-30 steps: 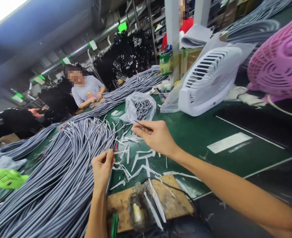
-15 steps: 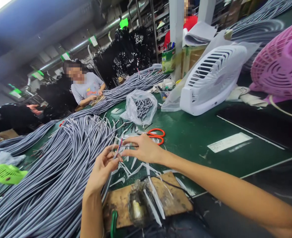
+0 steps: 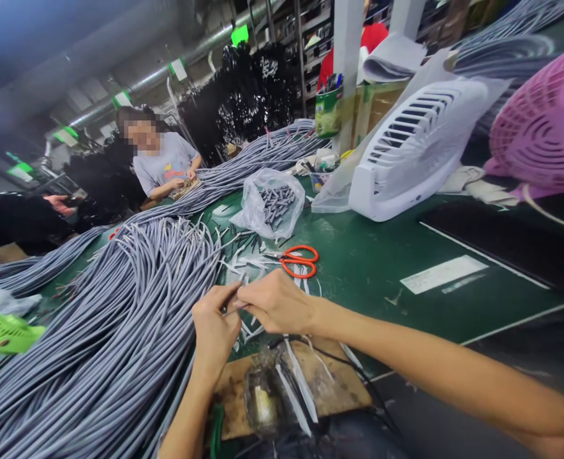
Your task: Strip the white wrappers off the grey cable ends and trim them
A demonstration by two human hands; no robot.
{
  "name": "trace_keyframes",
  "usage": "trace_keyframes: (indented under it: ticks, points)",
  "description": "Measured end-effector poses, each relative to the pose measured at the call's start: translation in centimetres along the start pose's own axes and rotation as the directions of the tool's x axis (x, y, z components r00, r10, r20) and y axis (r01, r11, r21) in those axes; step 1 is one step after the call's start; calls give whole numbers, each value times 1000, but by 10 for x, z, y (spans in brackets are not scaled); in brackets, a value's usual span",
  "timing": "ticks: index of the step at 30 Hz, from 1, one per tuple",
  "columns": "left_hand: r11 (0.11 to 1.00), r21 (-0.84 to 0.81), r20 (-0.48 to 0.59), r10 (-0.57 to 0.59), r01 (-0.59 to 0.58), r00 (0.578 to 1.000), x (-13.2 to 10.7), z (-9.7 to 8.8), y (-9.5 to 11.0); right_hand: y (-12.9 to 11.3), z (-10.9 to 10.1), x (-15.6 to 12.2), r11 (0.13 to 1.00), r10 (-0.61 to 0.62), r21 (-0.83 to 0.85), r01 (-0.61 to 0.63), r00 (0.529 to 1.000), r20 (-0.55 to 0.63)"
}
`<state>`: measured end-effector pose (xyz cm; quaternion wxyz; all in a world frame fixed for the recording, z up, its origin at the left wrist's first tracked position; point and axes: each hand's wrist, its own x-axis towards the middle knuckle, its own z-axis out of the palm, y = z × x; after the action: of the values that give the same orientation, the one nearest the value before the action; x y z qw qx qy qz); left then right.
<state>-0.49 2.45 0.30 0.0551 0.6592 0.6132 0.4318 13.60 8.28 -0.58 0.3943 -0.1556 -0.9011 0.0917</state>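
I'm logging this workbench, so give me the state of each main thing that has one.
Left hand: fingers closed on a thin dark piece, mostly hidden.
Right hand: fingers closed, meeting the left's.
Scissors: lying on the bench, not held.
Plastic bag: holding short gray pieces.
Gray cables: heaped.
White fan: standing; running or not, unclear.
Pink fan: running or not, unclear.
Green tin: upright, holding pens.
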Motion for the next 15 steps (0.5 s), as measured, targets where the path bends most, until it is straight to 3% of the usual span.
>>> trace_keyframes:
  ticks: [2,5,8,11,13,15]
  points:
    - [996,-49,100,83,-79,992,0,-2,3,11,-14,3,999,39,28,-37,997,-65]
    - [976,-215,146,57,-24,988,-3,-6,4,23,-31,9,967,195,180,-178,977,-81]
    - [925,-366,-21,-119,103,993,-6,-7,3,22,-28,11,895,285,368,-253,958,-37]
    - [862,-483,-236,-299,156,925,-7,-4,0,9,-8,10,794,351,525,-307,936,17]
    - [823,-545,-291,-366,161,884,-6,-2,-3,-4,6,9,697,390,622,-355,917,86]
    - [774,-613,-280,-398,156,874,-4,0,-4,-15,15,7,636,404,670,-384,905,136]
